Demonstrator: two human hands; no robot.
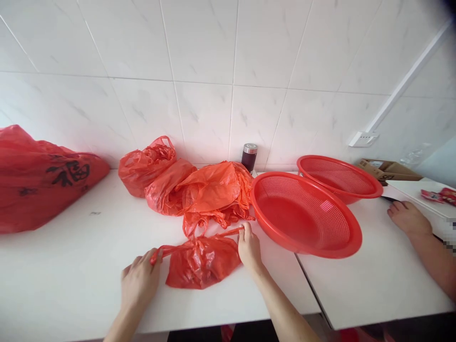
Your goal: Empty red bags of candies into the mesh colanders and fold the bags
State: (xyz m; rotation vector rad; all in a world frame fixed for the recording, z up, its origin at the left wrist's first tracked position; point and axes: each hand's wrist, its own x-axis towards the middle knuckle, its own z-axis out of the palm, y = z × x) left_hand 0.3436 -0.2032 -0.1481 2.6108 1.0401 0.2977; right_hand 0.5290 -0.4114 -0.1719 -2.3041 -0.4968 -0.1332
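Observation:
A small red plastic bag (204, 266) lies on the white table (81, 285) in front of me, its top drawn out into two twisted handles. My left hand (140, 278) is closed on the left handle. The right handle is pinched between the fingers of my right hand (249, 244) and pulled out sideways. What the bag contains is hidden by the plastic. Just behind it sits a heap of crumpled red plastic bags (213, 190), close to my right hand.
Two red mesh baskets (306, 213) stand at the right. A large red bag (46, 185) with black characters is at far left. By the wall are a dark tumbler (249, 156) and a cardboard box (390, 168). Another person's hand (409, 218) rests at far right near a white board (409, 190).

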